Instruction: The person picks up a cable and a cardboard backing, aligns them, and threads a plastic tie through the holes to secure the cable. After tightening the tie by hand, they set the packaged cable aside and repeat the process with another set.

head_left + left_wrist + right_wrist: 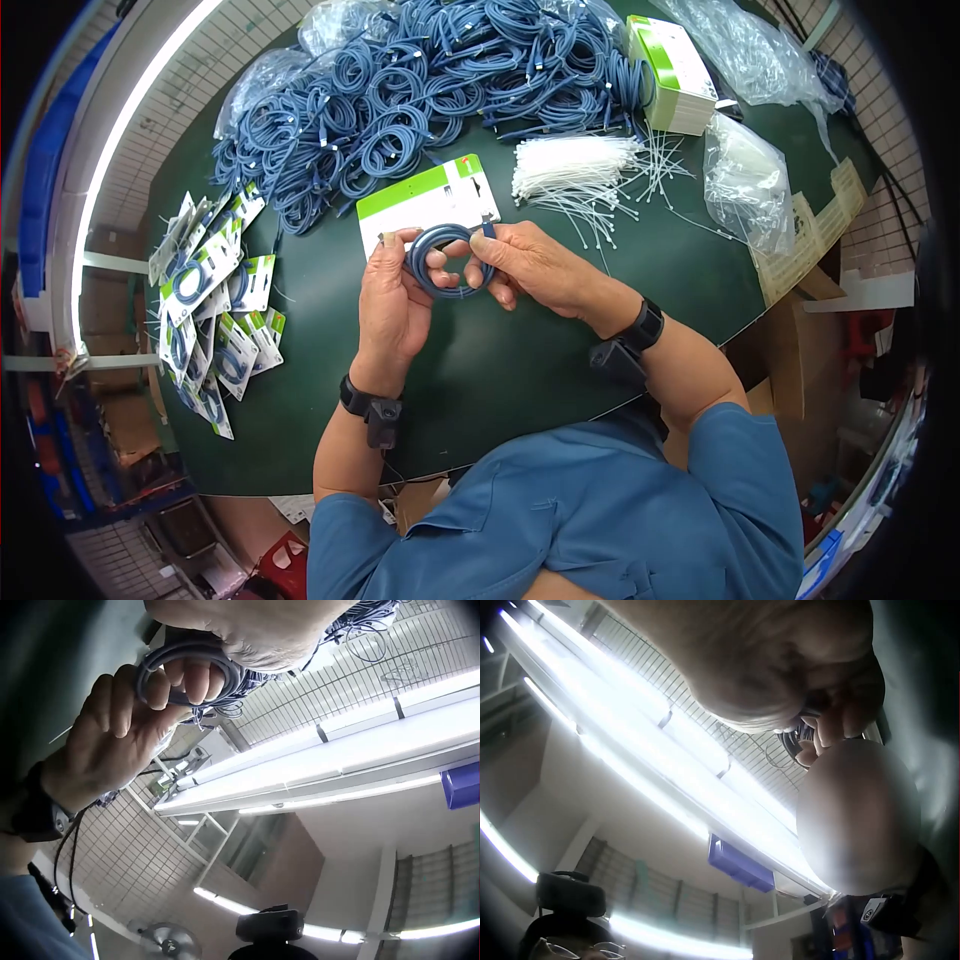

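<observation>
A coiled blue cable [437,238] is held between both hands above the near edge of a green and white card [408,196]. The left hand [393,300] grips the coil's left side with fingers curled through it. On the coil's right side the right hand [545,262] pinches the cable near a connector, thumb on top. In the left wrist view the coil [187,651] rings the fingertips, with the right hand [112,742] below it. The right wrist view shows dark cable [789,741] partly hidden by the fingers.
Piled blue cable coils [400,90] cover the table's far side. White zip ties [575,165] lie beyond the right hand, near a stack of cards [672,80] and a plastic bag [745,185]. Carded cables [215,300] are heaped at the left.
</observation>
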